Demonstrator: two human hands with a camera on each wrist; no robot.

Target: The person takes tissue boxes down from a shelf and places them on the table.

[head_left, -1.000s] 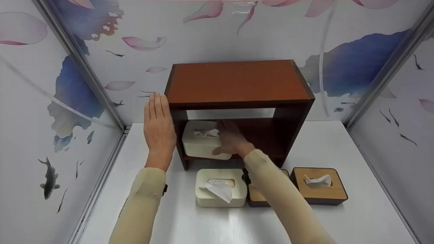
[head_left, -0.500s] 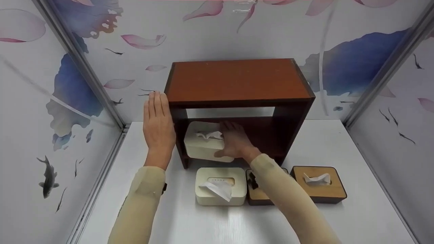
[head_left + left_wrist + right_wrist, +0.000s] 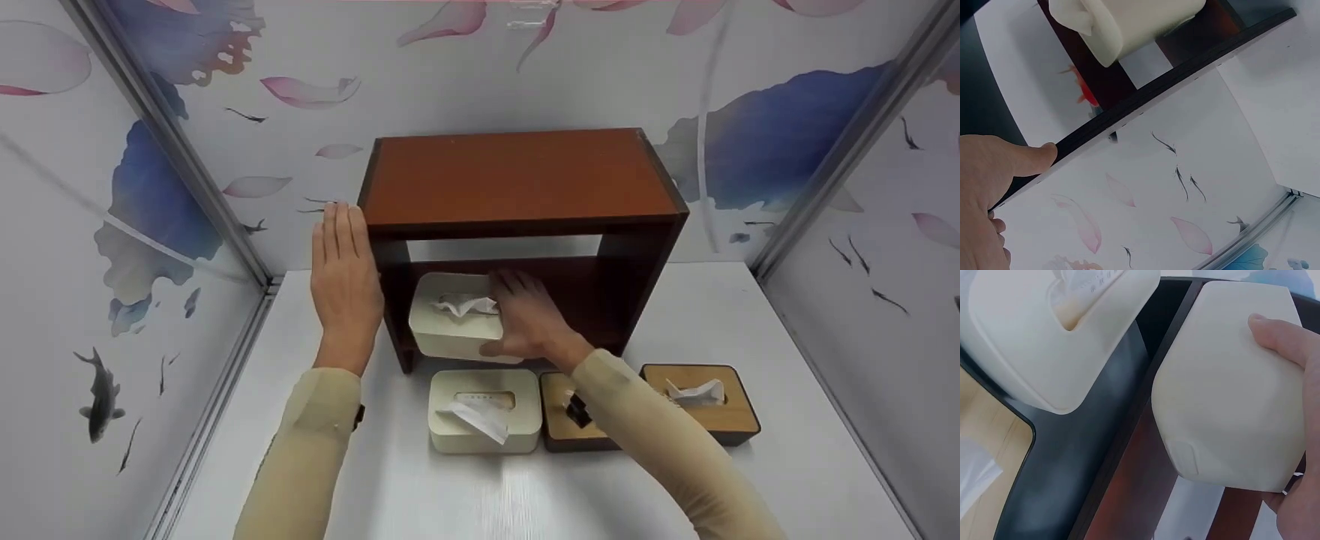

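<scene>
A cream tissue box (image 3: pixel 454 328), white tissue poking from its top, is at the left of the shelf opening in a reddish-brown wooden cabinet (image 3: pixel 517 180). It sits slightly askew, its right front corner past the shelf's front edge. My right hand (image 3: pixel 534 319) grips its right end; the right wrist view shows the thumb on one face of the box (image 3: pixel 1230 394), while the other fingers are mostly hidden. My left hand (image 3: pixel 346 281) lies with straight fingers along the cabinet's left side, and its thumb (image 3: pixel 1036 159) touches the panel's dark edge in the left wrist view.
A second cream tissue box (image 3: pixel 484 435) stands on the white table before the cabinet. Right of it are two wood-topped dark tissue boxes, one partly behind my right sleeve (image 3: pixel 660 427), the other (image 3: pixel 727 382) farther right. Printed wall panels (image 3: pixel 525 97) enclose the table.
The held cream tissue box has shifted a little forward and to the right, away from the cabinet's left wall, together with my right hand. My left hand stays against the cabinet.
</scene>
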